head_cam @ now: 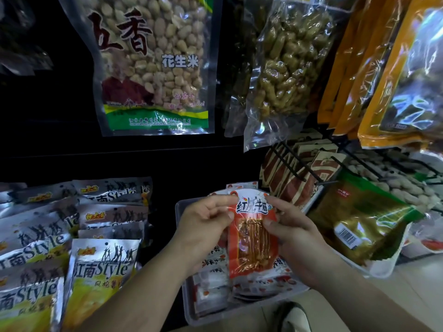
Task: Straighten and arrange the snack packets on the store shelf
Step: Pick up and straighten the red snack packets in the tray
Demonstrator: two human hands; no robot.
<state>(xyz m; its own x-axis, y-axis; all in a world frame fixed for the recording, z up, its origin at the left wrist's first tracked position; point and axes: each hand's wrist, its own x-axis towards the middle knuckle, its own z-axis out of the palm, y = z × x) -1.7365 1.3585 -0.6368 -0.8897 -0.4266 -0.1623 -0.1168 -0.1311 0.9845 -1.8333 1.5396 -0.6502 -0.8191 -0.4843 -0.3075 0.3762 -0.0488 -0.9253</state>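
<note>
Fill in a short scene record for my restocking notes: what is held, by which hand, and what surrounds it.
held item: orange-red snack packet, upright, clear window showing strips
left hand: pinches the packet's left edge
right hand: grips its right edge
beneath: clear tray holding more packets of the same kind
to the left: silver Style packets in overlapping rows
above: peanut bag hanging
to the right: green-gold bag lying tilted

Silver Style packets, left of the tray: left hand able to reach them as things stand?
Likely yes for reach: the silver Style packets lie open beside the left hand, nothing between. But its grip is on the orange packet, so it must release first.
</note>
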